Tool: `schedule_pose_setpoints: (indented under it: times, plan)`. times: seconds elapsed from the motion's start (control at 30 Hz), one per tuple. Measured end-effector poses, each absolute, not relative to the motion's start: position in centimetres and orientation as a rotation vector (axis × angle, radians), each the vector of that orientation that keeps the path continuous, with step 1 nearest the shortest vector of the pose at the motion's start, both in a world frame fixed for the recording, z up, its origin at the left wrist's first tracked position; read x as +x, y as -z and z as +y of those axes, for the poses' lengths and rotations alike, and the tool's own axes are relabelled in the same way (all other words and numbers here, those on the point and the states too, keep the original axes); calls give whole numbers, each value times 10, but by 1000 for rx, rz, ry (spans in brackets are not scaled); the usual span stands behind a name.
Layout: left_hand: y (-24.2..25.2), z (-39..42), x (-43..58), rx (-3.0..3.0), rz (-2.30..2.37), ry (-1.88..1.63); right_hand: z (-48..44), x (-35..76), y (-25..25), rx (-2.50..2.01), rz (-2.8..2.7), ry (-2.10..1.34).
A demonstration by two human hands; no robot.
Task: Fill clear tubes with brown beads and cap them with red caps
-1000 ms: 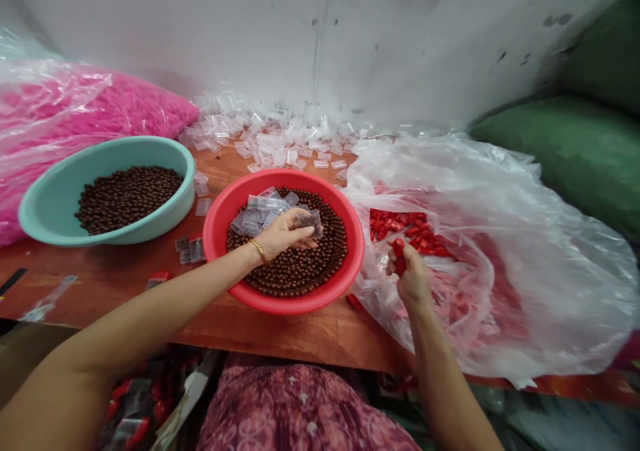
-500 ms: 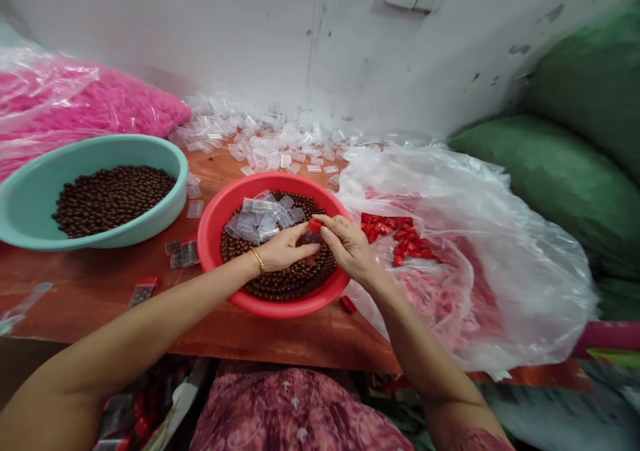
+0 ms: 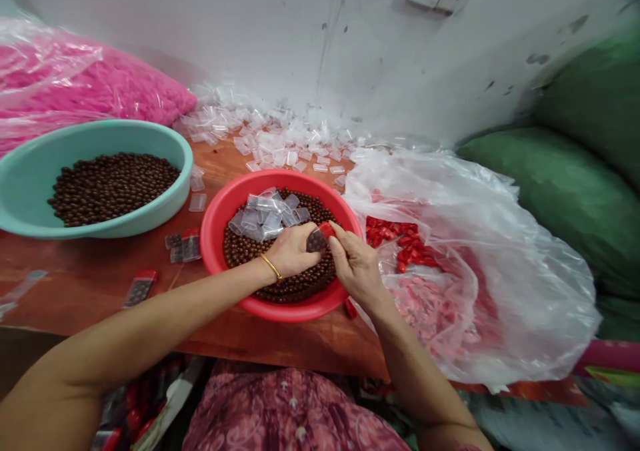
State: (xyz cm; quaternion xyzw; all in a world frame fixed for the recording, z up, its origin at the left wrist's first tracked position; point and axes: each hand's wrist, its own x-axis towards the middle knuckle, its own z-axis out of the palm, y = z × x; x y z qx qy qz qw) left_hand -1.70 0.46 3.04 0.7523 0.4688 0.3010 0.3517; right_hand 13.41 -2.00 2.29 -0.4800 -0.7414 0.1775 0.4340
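Over the red basin (image 3: 213,237), my left hand (image 3: 291,251) is closed around a small clear plastic box (image 3: 316,240) filled with dark brown balls. My right hand (image 3: 356,261) pinches the red cap (image 3: 327,229) at the box's upper end; the cap touches the box, but how firmly it sits I cannot tell. Brown balls (image 3: 250,249) fill the basin beneath my hands. On top of them lies a heap of clear empty boxes (image 3: 267,214), just beyond my left hand.
A teal basin (image 3: 165,217) with brown balls stands left. Filled red-capped boxes (image 3: 191,245) lie between the basins. Loose clear boxes (image 3: 280,144) are strewn along the wall. A plastic bag (image 3: 525,271) with red caps (image 3: 413,247) spreads right; a pink-filled bag (image 3: 125,84) sits back left.
My hands have turned the box so its dark contents show, with the red cap now at its upper right end. The view has shifted slightly.
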Motion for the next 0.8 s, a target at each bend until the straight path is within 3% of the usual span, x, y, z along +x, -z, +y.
schedule_pose_setpoints:
  times: [0.13,0.27,0.5,0.8]
  plan:
    - [-35,5,-18,1962,1202,-817,-23,131,-21,-1228,-1499,-897]
    - [-38,6,-18,2000,1221,-791,-23,132,-22,-1191,-1475,-939]
    - [-40,3,-18,2071,1282,-710,-19,136,-23,-1147,-1769,-670]
    - [-33,0,-19,2128,1243,-600,-21,153,-21,-989,-2318,35]
